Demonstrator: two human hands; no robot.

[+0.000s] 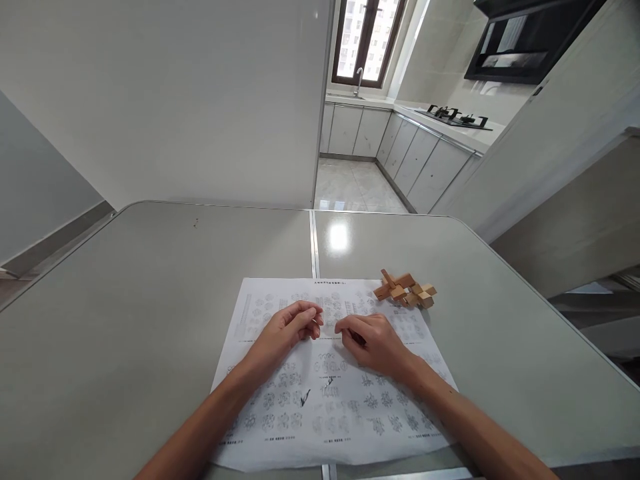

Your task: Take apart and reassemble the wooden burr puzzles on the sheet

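Observation:
A large printed sheet [310,413] lies on the table in front of me, covered with small line drawings of interlocking shapes and lines of text. Over its upper middle, my left hand [295,323] is loosely closed, thumb against the bent fingers, with nothing visible in it. A short gap away, my right hand [373,343] rests on the paper with curled fingers, and no object shows in its grip. Beyond the right hand, wooden interlocking puzzle pieces [400,287] sit together at the sheet's top right corner, touched by neither hand.
The grey table [125,320] has a metal seam [314,243] down its middle. A white wall [200,100] stands past its far edge. Farther off is a kitchen with a sink faucet [359,79], a gas stove [455,118] and white cabinets [420,157].

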